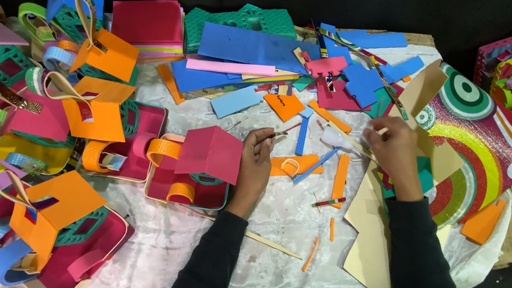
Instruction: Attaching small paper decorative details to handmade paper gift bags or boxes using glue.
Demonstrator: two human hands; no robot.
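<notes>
Cluttered table (pixel 173 250), possibly scissors (pixel 275 137) left-handed (pixel 256 156)

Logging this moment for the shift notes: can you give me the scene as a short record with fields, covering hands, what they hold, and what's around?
left hand: grips a thin metal tool, which looks like scissors
right hand: pinches a small pale piece
work surface: white cloth
nearby: orange foam strips, beige card sheet
left side: pink and orange foam baskets
</notes>
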